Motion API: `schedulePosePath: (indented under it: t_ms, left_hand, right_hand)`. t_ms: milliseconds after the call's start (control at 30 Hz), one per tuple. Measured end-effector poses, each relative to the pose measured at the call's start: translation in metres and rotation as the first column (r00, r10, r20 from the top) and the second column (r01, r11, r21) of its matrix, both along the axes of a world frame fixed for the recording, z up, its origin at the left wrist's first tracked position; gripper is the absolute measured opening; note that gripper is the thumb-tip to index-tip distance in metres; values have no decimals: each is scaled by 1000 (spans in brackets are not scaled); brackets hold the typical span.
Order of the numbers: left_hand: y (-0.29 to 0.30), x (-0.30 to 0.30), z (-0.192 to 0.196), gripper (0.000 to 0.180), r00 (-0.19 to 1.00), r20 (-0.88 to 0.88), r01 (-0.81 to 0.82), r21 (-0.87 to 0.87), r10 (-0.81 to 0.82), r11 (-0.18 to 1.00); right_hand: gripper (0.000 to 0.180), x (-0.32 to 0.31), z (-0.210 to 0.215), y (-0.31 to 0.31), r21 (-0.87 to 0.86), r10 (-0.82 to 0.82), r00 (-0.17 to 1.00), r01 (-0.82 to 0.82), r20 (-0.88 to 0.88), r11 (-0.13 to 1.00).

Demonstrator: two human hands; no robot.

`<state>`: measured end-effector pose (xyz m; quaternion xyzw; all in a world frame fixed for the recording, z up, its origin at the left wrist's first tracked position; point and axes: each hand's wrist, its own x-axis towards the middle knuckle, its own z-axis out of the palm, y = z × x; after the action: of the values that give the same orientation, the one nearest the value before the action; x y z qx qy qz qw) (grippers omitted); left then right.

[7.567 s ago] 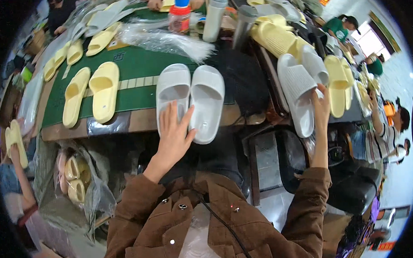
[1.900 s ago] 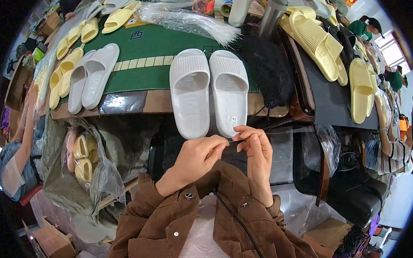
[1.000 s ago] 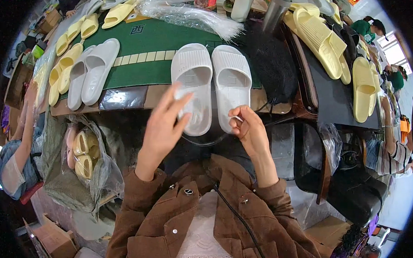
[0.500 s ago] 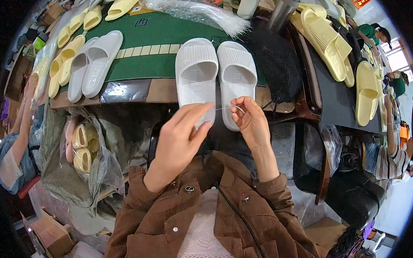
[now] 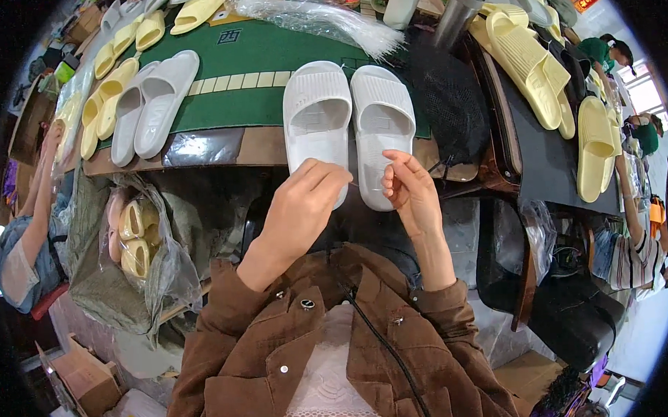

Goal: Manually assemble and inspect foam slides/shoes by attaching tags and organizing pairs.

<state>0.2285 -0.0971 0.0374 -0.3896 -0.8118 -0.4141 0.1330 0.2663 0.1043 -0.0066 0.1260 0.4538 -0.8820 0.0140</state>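
Note:
Two pale grey slide sandals, the left slide [image 5: 317, 99] and the right slide [image 5: 382, 107], lie side by side in front of me, toes away, heels over the table's near edge. My left hand [image 5: 304, 209] is closed over the left slide's heel, its fingertips pinched together. Curled beside the right slide's heel is my right hand [image 5: 413, 195], thumb and fingers closed. Whatever thin thing either hand grips is too small to make out now. Beyond the slides, a bundle of thin white strands [image 5: 372, 39] lies in clear plastic.
Green mat [image 5: 228, 113] covers the table. More grey slides [image 5: 165, 104] and yellow slides [image 5: 111, 98] sit at left. A black mesh bag [image 5: 448, 105] and metal tumbler [image 5: 460, 14] are at right. A sack [image 5: 93, 254] hangs below left. Other people work on both sides.
A thin strand stretched between my hands before; I cannot see it now. My left hand has closed and drawn slightly back; the right hand has moved little.

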Motion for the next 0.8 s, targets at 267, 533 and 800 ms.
schedulePosePath:
  t_ms: [267, 533, 800]
  left_hand:
    - [-1, -14, -26, 17, 998, -55, -49, -148, 41, 988]
    - [9, -32, -36, 22, 968, -122, -232, -104, 219, 967]
    - [36, -64, -53, 63, 963, -192, -224, -189, 188, 956]
  right_hand:
    - [32, -4, 0, 2, 547, -73, 992, 117, -101, 829]
    - [11, -27, 8, -2, 832, 27, 995, 67, -98, 550]
    - [8, -68, -4, 5, 925, 99, 921, 370, -378, 88]
